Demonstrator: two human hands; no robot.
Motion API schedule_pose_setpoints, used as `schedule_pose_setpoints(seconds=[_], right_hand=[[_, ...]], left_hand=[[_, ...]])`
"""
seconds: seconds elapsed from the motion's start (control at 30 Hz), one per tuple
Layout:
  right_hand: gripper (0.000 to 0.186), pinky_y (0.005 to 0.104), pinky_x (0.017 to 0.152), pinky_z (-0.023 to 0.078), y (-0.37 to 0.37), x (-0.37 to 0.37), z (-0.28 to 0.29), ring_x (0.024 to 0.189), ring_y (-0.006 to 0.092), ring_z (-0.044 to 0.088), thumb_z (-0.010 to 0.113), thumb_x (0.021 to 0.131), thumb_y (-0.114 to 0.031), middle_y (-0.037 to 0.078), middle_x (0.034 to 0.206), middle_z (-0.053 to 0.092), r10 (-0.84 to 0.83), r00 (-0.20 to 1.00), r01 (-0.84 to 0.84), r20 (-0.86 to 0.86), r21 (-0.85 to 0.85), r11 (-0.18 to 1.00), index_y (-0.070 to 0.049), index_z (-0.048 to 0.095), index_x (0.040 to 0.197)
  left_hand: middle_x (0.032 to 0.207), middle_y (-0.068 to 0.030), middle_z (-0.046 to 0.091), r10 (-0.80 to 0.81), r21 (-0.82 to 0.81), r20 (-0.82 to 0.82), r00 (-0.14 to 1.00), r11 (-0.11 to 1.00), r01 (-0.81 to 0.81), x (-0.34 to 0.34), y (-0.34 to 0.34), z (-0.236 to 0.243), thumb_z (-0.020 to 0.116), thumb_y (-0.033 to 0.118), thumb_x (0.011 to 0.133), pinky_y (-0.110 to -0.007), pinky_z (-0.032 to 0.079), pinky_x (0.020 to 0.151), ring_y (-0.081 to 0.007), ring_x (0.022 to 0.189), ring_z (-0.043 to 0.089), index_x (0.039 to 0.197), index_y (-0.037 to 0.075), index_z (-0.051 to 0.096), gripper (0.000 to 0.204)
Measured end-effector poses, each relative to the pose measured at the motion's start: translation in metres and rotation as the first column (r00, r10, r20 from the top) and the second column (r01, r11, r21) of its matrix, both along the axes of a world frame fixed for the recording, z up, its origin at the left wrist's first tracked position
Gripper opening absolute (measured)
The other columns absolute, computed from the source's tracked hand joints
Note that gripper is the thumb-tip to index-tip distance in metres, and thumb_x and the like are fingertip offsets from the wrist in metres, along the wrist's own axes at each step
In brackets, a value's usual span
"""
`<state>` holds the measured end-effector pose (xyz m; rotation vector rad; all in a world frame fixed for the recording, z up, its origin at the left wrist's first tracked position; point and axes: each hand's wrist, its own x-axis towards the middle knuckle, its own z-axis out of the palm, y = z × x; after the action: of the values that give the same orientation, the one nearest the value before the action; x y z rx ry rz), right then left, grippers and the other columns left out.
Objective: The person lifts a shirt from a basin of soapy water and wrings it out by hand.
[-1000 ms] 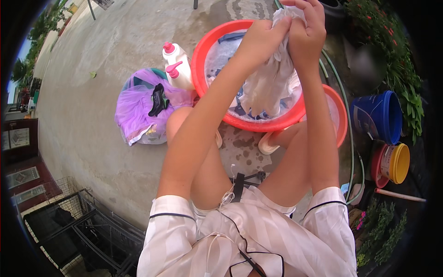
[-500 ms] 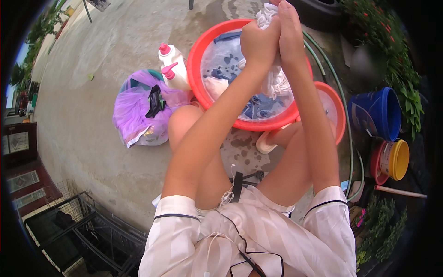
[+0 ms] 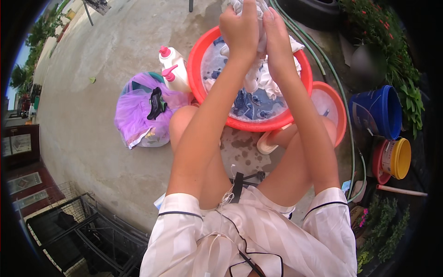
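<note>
"Firstly, where was the white cloth [image 3: 261, 41], and what was the state of your grip?"

"It was over the large red basin [image 3: 258, 125], bunched upright between my hands. My left hand [image 3: 241, 34] was closed around its gathered upper part. My right hand [image 3: 279, 48] lay against the other side, thumb pointing up; its fingers were hidden, so I could not tell whether they had closed. Whether the cloth touched the fabric beneath could not be determined."

"How did you rate its handling?"

"Soft and limp, in my judgement: probably light in itself, heavier if soaked, and likely slippery with suds. I saw no risk of breakage, though thin fabric could stretch. I assessed the thick gathered bunch as the soundest hold, rather than any loose end."

"And the containers?"

"The large basin held sudsy water [image 3: 210, 59], a blue patterned garment [image 3: 247, 105] and further white fabric [image 3: 272, 85]. The smaller red basin [image 3: 342, 115], to its right, held pale liquid [image 3: 321, 99] and a small item [image 3: 326, 112] too indistinct to identify. To the left, a teal basin [image 3: 158, 76] carried purple tulle [image 3: 134, 108] with a black item [image 3: 157, 104] on top. White pump bottles [image 3: 176, 62] stood just beside it. I could not verify the contents of the blue bucket [image 3: 376, 113]."
</note>
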<state>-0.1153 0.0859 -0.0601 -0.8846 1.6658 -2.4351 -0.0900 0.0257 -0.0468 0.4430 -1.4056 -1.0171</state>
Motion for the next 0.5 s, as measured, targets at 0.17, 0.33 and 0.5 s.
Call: schedule_pose_setpoints(seconds=[0.17, 0.33, 0.5], right_hand=[[0.033, 0.0242, 0.065, 0.042, 0.019, -0.025, 0.008, 0.073, 0.0084, 0.051, 0.047, 0.094, -0.031, 0.002, 0.079, 0.056, 0.265, 0.961, -0.274, 0.084, 0.446, 0.852, 0.000, 0.056, 0.099], [0.029, 0.0227, 0.064, 0.043, 0.009, -0.035, 0.006, 0.069, 0.0073, 0.051, 0.050, 0.092, -0.028, 0.000, 0.074, 0.057, 0.099, 0.936, -0.140, 0.338, 0.098, 0.985, -0.001, 0.057, 0.090], [0.032, 0.0237, 0.061, 0.046, 0.018, -0.029, 0.023, 0.064, 0.0097, 0.057, 0.066, 0.081, -0.033, 0.002, 0.068, 0.061, 0.151, 0.985, -0.149, 0.087, -0.027, 0.988, -0.002, 0.059, 0.089]], left_hand=[[0.094, -0.0174, 0.064, -0.099, 0.076, 0.100, 0.990, 0.993, 0.091, 0.012, 0.005, 0.015, 0.055, 0.014, 0.082, -0.034, 0.044, 0.080, -0.0250, 0.089, 0.060, 0.106, -0.006, 0.057, 0.031], [0.092, -0.0204, 0.064, 0.099, -0.131, 0.281, 0.954, 0.989, -0.064, 0.015, 0.003, 0.020, 0.057, 0.011, 0.080, -0.036, 0.045, 0.076, -0.0265, 0.085, 0.060, 0.099, -0.009, 0.058, 0.028], [0.081, -0.0135, 0.062, -0.158, 0.252, 0.143, 0.977, 0.960, 0.119, 0.020, -0.017, 0.016, 0.056, 0.012, 0.083, -0.031, 0.046, 0.063, -0.0178, 0.072, 0.059, 0.093, -0.010, 0.059, 0.024]])
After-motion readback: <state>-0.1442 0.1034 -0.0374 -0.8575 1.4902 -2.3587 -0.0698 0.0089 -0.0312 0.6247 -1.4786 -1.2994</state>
